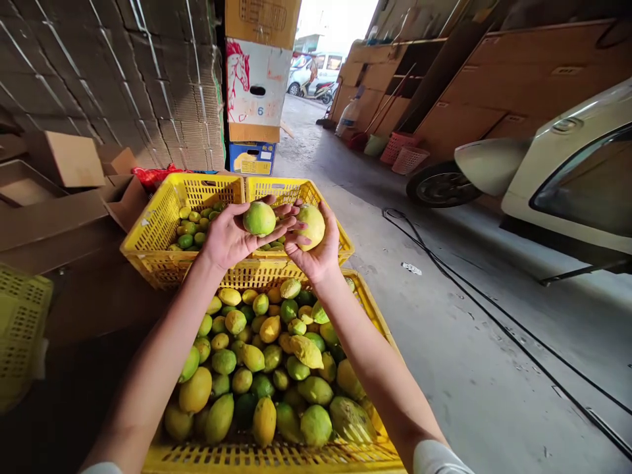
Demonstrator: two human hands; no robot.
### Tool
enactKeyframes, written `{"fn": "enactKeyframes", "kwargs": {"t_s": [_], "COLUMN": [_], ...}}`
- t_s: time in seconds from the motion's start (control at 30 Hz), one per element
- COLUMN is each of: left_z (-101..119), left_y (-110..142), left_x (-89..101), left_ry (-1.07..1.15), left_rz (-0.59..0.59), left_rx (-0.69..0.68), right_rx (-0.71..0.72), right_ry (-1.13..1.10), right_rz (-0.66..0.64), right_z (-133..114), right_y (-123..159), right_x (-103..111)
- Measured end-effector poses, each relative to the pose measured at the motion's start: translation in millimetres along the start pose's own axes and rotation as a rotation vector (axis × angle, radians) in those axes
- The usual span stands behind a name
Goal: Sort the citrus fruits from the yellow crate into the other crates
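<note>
My left hand [228,240] is palm up over the yellow crates and holds a round green lemon [259,218] on its fingers, which are stretched toward the other hand. In my right hand [320,257] a larger pale yellow-green lemon [311,227] is held, with the fingers curled around it. The fingertips of both hands are close together. Below my forearms, a yellow plastic crate [368,289] holds many green and yellow lemons [251,357]. Behind it stands a second yellow crate [148,227], split by a divider, with smaller green lemons [186,228] in its left part.
Stacked cartons [259,85] stand behind the crates. Opened cardboard boxes [74,161] and another yellow crate [22,322] are on the left. To the right, a black cable [444,263] runs over the concrete floor beside a pale vehicle [567,158]. Pink baskets [409,158] stand farther back.
</note>
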State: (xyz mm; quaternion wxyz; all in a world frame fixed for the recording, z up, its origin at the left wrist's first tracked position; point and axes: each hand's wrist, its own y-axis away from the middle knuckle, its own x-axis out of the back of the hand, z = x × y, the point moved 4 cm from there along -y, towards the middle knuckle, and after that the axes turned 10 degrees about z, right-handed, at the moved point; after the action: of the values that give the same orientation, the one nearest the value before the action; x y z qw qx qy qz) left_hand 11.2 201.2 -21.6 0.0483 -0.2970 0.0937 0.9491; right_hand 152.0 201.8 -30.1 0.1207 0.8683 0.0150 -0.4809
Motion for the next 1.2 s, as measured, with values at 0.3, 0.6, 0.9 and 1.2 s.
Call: {"fn": "enactKeyframes", "kwargs": {"t_s": [0.3, 0.6, 0.9, 1.2], "left_z": [-20.2, -18.0, -18.0, -13.6], "left_y": [-23.3, -17.1, -24.0, -18.2], "left_x": [13.2, 14.0, 11.8, 8.0], "left_ry": [0.217, 0.05, 0.058, 0.172], "left_rz": [0.081, 0.183, 0.099, 0.071], "left_rx": [0.072, 0.102, -0.027, 0.029], "right_rx": [-0.069, 0.072, -0.015, 0.008], "right_ry": [-0.087, 0.036, -0.097, -0.019], "right_rz": [-0.038, 0.048, -0.179, -0.243], "right_z": [1.5, -7.6, -1.1, -0.4], "right_y": [-8.2, -10.2, -20.1, -16.1], "right_x": [17.0, 22.0, 29.4, 20.1]}}
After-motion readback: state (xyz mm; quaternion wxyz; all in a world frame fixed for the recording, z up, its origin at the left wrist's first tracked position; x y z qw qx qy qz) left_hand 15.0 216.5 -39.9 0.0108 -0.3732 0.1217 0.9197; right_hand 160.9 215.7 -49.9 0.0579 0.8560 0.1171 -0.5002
